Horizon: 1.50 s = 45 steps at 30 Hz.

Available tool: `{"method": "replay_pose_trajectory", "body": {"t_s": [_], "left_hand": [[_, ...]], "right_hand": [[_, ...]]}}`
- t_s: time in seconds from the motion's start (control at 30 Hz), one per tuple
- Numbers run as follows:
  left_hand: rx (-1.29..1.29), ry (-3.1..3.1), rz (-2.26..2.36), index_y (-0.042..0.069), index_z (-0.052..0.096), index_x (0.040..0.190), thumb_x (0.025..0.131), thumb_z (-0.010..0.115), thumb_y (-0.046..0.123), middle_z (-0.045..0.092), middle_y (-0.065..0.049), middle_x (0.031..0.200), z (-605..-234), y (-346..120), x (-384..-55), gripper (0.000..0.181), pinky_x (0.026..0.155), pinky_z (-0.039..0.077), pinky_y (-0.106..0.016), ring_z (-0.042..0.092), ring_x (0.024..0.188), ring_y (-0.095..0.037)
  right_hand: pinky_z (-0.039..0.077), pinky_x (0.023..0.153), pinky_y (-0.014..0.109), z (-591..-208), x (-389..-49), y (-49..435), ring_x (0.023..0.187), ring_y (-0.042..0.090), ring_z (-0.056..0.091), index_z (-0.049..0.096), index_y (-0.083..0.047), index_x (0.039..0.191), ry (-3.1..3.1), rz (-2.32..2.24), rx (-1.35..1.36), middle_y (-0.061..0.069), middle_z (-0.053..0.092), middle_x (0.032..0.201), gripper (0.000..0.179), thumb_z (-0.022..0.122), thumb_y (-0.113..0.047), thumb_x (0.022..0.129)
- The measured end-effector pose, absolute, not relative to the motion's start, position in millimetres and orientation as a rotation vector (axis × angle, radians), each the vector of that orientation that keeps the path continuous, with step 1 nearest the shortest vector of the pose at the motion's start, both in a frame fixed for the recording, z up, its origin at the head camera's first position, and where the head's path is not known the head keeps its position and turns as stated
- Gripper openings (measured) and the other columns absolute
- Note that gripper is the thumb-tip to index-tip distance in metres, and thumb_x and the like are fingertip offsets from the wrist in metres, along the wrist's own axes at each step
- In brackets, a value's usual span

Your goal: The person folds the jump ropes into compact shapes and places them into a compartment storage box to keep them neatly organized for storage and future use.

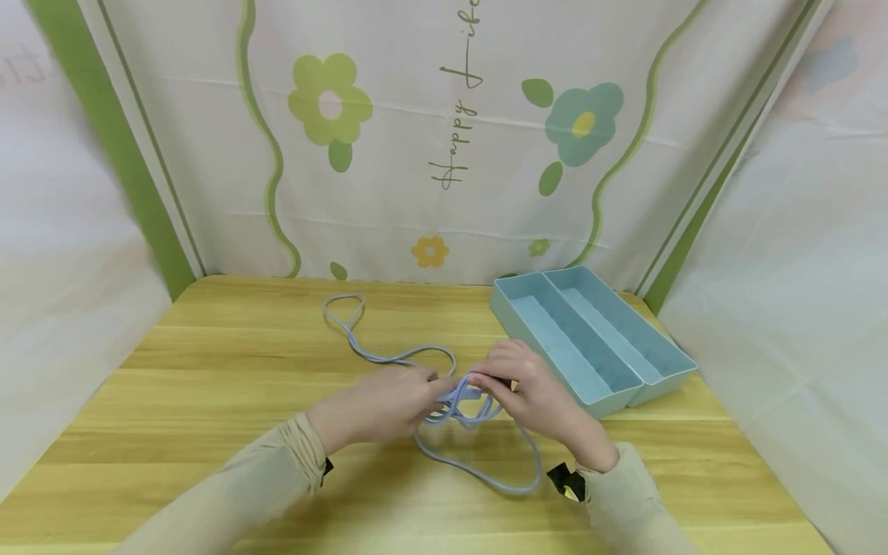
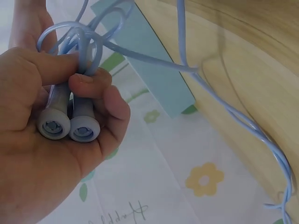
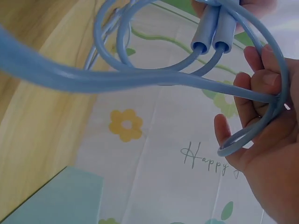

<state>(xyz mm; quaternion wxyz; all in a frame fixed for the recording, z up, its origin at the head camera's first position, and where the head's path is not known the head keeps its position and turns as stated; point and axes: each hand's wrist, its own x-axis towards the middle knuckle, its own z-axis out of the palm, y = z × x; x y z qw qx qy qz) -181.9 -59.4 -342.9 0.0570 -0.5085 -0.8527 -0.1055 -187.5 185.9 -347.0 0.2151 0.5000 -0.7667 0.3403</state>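
A light-blue jump rope (image 1: 515,490) lies partly on the table and partly in both hands. In the left wrist view, the left hand (image 2: 60,163) curls its fingers round the rope's two handles (image 2: 84,127), which lie side by side, with the thumb over the cord loops. The handles' open cord ends (image 3: 204,32) show in the right wrist view. Just right of it, in the head view, the right hand (image 1: 530,389) pinches a bend of the cord; its palm (image 3: 275,154) faces the right wrist camera. One long twisted length trails to the table's far left-middle.
Two narrow light-blue trays (image 1: 562,339) stand side by side at the table's back right, close behind the right hand. A patterned cloth (image 1: 388,193) hangs along the back and sides. The wooden table (image 1: 208,370) lies under everything.
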Motion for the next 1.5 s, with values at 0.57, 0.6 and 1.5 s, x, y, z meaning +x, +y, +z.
{"method": "replay_pose_trajectory", "body": {"t_s": [0.57, 0.6, 1.5], "left_hand": [[-1.438, -2.496, -0.251, 0.0, 0.055, 0.133, 0.097, 0.064, 0.011, 0.064, -0.011, 0.104, -332.3, -61.5, -177.4, 0.039, 0.06, 0.052, -0.026, 0.061, 0.073, -0.017], [-1.444, -2.479, -0.237, 0.0, 0.056, 0.131, 0.097, 0.064, 0.011, 0.064, -0.011, 0.102, -332.0, -61.6, -178.0, 0.037, 0.058, 0.051, -0.025, 0.06, 0.071, -0.016], [-1.519, -2.13, -0.131, 0.005, 0.026, 0.155, 0.097, 0.052, -0.001, 0.045, 0.001, 0.082, -338.5, -51.1, -165.4, 0.063, 0.065, 0.041, -0.025, 0.038, 0.068, -0.011]], "right_hand": [[0.038, 0.079, 0.038, -344.9, -196.1, 195.1, 0.076, 0.015, 0.052, 0.076, -0.009, 0.093, -2.027, 0.766, 1.312, -0.006, 0.06, 0.076, 0.022, 0.064, -0.028, 0.097], [0.038, 0.08, 0.039, -344.0, -195.7, 194.5, 0.076, 0.016, 0.053, 0.076, -0.009, 0.092, -2.011, 0.757, 1.311, -0.006, 0.061, 0.076, 0.022, 0.064, -0.028, 0.097], [0.046, 0.065, 0.031, -357.3, -217.0, 219.1, 0.077, 0.021, 0.057, 0.076, -0.004, 0.105, -2.247, 1.676, 1.461, 0.009, 0.071, 0.094, 0.021, 0.063, 0.006, 0.092]]}}
